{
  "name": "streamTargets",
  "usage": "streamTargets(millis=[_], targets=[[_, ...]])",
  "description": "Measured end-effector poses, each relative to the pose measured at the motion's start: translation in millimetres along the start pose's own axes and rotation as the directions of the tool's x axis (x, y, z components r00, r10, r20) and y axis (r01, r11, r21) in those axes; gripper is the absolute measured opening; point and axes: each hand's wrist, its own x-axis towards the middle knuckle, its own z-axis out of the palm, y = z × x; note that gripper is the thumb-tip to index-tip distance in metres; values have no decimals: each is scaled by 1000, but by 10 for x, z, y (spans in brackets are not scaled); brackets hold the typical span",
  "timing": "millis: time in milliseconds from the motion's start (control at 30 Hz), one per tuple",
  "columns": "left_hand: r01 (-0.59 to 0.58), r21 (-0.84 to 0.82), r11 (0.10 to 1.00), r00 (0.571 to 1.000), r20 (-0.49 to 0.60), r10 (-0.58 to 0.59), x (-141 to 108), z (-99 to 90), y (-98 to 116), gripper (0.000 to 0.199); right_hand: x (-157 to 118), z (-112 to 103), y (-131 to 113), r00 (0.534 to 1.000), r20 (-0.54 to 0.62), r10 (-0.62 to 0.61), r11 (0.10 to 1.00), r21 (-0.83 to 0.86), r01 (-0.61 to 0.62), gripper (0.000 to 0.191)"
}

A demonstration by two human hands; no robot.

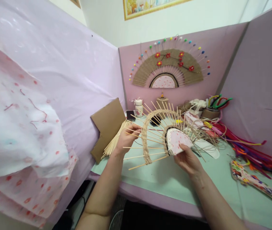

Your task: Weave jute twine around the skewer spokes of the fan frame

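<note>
A half-made woven fan (146,137) of thin wooden sticks, with a band of twine woven across them, is held above the table. Its half-round base (177,140) is covered in white fabric with pink spots and edged with dark and tan cord. My right hand (187,159) grips this base at its lower right, thumb on the fabric and fingers beneath. At the fan's left edge, my left hand (130,137) is closed, fingertips pinching at the sticks by the outer side of the twine band. Loose twine (205,131) trails right from the fan.
A bundle of sticks (114,142) leans by cardboard (108,124) at left. Behind stand a white jar (139,108) and a twine spool (162,103). Pipe cleaners (248,153), a pot of scissors (211,112) and a patterned object (258,185) lie right. A finished fan (136,75) hangs behind.
</note>
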Motion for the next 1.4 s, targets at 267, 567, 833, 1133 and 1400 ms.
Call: streamTargets(millis=[267,567,833,1133,1400], targets=[[-22,41,999,1000,13,21,28,-26,22,20,18,-48,5,998,60,-3,999,-35,5,36],[-76,179,981,988,149,50,146,-192,222,16,13,-24,47,999,49,-5,999,-52,7,39],[-84,100,991,993,91,75,175,-327,287,17,20,9,32,999,37,-4,1000,-22,5,49],[-142,-28,990,986,-97,138,224,-156,177,18,25,17,19,997,56,55,998,14,-56,50],[-112,-210,971,988,-130,85,209,291,11,29,24,-42,25,987,123,102,995,5,-104,42]])
